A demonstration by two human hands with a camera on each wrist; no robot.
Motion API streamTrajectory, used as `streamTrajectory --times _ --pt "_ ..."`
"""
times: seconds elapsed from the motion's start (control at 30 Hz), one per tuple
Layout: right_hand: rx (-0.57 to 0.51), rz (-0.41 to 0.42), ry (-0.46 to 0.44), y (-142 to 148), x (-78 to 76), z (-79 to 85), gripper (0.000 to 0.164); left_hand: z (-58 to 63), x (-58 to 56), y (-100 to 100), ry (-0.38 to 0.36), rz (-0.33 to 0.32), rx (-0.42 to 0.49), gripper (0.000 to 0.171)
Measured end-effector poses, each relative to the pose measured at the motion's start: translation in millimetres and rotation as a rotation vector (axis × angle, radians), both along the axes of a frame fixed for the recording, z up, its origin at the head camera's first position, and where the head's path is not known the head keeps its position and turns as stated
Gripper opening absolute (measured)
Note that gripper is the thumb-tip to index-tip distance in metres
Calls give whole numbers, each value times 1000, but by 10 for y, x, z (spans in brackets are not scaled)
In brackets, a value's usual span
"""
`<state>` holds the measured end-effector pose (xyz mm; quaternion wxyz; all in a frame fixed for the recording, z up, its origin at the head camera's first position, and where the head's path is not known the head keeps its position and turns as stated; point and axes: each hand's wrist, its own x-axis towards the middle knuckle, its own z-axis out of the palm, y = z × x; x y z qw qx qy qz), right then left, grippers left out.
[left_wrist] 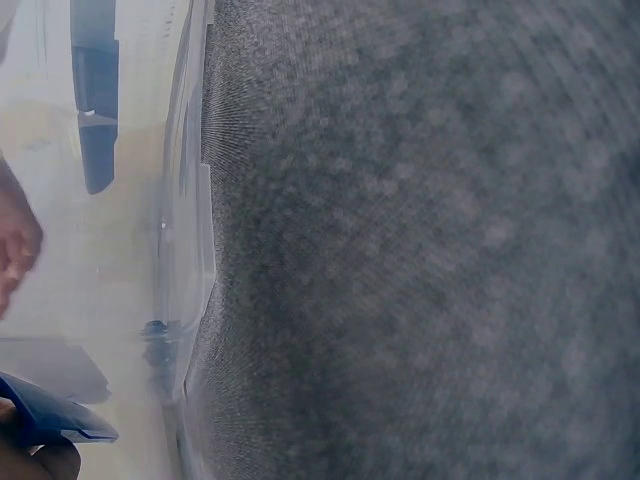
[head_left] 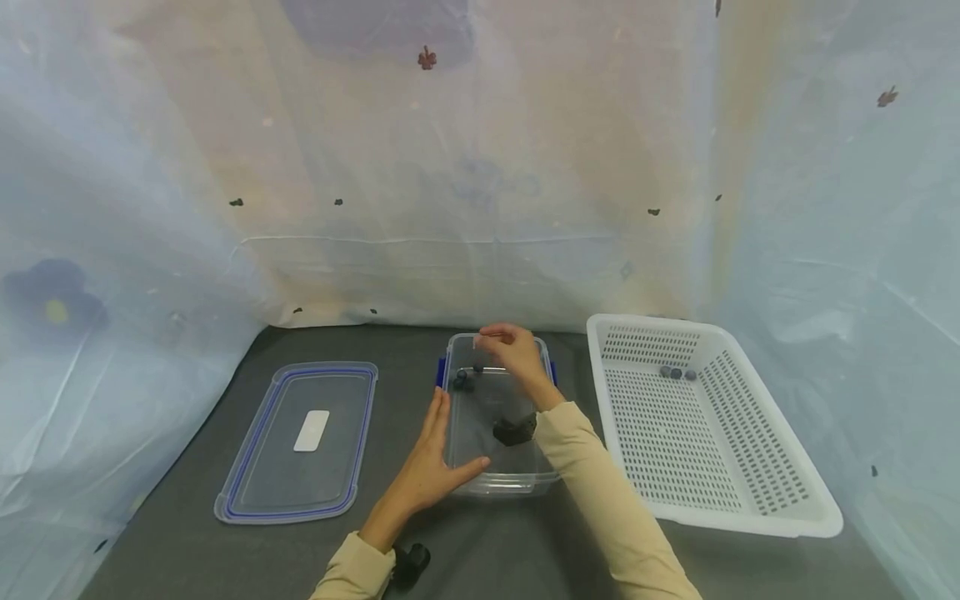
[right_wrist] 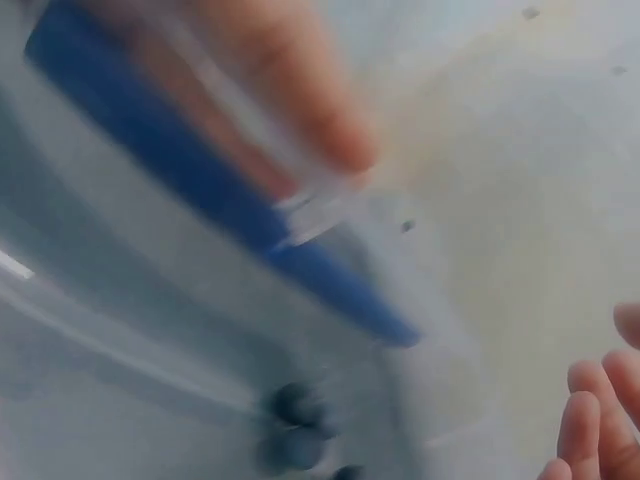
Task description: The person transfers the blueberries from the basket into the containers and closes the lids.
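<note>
Only the head view shows me the label (head_left: 311, 431) on the lid (head_left: 294, 487), nine o'clock of the box (head_left: 480, 417); left hand (head_left: 427, 468) spread at its edge, right hand (head_left: 517, 354) grip I can't tell.

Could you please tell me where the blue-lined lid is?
In the head view, the blue-lined lid lies on the dark tabletop, left of the left hand and clear container.

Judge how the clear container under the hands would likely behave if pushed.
The clear container would probably slide rather than tip, since it sits flat on the dark tabletop. It looks fairly stiff, as its outline is even rather than sagging. The small dark pieces inside look round, so they may roll with a jolt.
</note>
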<state>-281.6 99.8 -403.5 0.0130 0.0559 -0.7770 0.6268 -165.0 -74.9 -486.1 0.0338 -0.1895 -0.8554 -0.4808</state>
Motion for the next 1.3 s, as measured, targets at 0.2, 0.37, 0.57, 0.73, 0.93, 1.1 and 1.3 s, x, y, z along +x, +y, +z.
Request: streamTrajectory --times 0.2,0.37,0.57,0.73,0.93,1.1,1.3 --pt "-129 -38 60 192 59 172 27 6 13 -1 -16 7 3 113" --pt "-209 -82 105 359 146 353 29 17 14 -2 -10 14 -2 113" --pt "-270 -127 187 588 213 530 23 13 5 -3 14 17 -13 113" --pt "-239 -203 259 878 250 550 29 2 1 -2 24 17 -16 113" --pt "-209 -375 235 1328 254 449 26 1 8 2 14 17 -17 113" --pt "-221 -524 183 1676 243 363 21 9 18 5 3 14 -13 113" --pt "-147 -698 127 2038 192 166 22 8 41 -7 -3 13 -15 114"
